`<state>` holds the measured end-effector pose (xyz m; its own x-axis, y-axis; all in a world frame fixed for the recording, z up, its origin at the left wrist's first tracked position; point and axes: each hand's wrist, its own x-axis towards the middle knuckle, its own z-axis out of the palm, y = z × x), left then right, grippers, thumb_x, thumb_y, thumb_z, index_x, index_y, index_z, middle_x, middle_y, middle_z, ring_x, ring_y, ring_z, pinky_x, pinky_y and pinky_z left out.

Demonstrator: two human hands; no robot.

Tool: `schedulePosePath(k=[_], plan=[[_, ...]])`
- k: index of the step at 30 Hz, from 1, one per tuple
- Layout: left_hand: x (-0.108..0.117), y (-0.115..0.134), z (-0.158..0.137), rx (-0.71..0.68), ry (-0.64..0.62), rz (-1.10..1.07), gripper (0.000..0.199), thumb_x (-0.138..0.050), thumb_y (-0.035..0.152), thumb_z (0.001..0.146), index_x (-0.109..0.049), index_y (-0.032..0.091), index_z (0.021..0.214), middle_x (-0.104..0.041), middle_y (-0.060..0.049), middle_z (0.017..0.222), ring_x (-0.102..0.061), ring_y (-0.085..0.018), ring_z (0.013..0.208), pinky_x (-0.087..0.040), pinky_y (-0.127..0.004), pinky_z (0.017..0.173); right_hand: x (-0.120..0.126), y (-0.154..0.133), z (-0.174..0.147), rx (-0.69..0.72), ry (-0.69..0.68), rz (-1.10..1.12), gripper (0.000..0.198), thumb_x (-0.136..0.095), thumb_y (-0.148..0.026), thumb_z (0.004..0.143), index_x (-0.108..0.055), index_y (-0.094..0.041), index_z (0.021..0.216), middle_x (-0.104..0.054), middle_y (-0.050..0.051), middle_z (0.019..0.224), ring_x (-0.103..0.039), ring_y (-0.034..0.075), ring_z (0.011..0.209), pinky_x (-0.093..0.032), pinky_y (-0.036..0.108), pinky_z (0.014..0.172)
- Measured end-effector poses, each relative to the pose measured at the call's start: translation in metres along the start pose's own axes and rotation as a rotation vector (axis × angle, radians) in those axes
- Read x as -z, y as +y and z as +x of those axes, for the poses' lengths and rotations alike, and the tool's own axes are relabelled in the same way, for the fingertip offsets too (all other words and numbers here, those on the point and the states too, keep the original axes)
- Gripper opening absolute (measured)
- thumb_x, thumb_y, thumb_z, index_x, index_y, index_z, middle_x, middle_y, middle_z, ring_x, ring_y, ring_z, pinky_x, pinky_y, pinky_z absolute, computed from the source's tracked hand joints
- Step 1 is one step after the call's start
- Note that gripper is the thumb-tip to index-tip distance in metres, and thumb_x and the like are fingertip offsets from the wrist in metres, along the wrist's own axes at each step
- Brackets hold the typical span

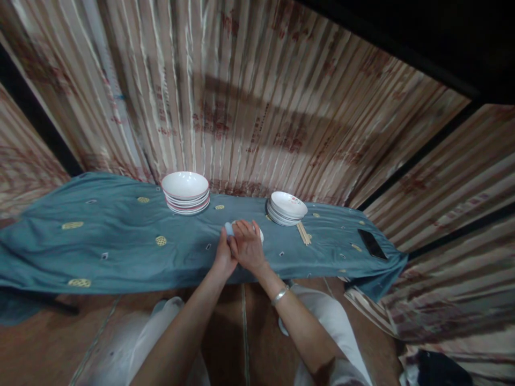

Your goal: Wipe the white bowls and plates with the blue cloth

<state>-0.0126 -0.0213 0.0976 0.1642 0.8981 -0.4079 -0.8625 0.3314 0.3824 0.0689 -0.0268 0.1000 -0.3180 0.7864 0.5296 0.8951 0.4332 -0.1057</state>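
Observation:
My left hand (225, 254) and my right hand (248, 249) are together over the near middle of the table. A small light-blue object (229, 229) sticks up at the fingertips of my left hand, which is closed on it; its kind cannot be made out. My right hand lies against the left one with its fingers bent over, and what they hold, if anything, is hidden. Behind my right fingers shows the edge of a white dish (262, 236), mostly covered. A silvery bracelet (280, 295) circles my right wrist.
On the blue-green tablecloth (129, 241), a stack of red-rimmed white bowls (185, 187) stands left and a stack of white dishes (286, 206) right. Wooden chopsticks (303, 234) lie beside the right stack. Farther right rests a black phone (372, 244). A patterned curtain (241, 107) hangs behind.

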Motion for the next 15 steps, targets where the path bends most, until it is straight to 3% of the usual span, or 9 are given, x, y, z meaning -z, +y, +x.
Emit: schedulePosePath(k=[6, 15], plan=[[-0.007, 0.002, -0.002, -0.023, -0.002, 0.044, 0.043, -0.033, 0.04, 0.097, -0.067, 0.014, 0.091, -0.074, -0.01, 0.085, -0.067, -0.023, 0.102, -0.051, -0.033, 0.092, -0.009, 0.012, -0.023, 0.037, 0.033, -0.031, 0.042, -0.043, -0.032, 0.097, -0.048, -0.014, 0.135, -0.049, 0.012, 0.143, -0.03, 0.023, 0.14, -0.012, 0.047, 0.116], [-0.008, 0.002, 0.002, 0.006, 0.002, 0.08, 0.054, -0.027, 0.043, 0.098, -0.067, 0.007, 0.104, -0.074, -0.015, 0.09, -0.069, -0.026, 0.098, -0.052, -0.035, 0.088, -0.01, 0.023, -0.054, 0.073, -0.039, -0.079, 0.052, -0.044, -0.031, 0.095, -0.038, -0.017, 0.145, -0.038, 0.01, 0.152, -0.017, 0.028, 0.145, -0.014, 0.051, 0.115]])
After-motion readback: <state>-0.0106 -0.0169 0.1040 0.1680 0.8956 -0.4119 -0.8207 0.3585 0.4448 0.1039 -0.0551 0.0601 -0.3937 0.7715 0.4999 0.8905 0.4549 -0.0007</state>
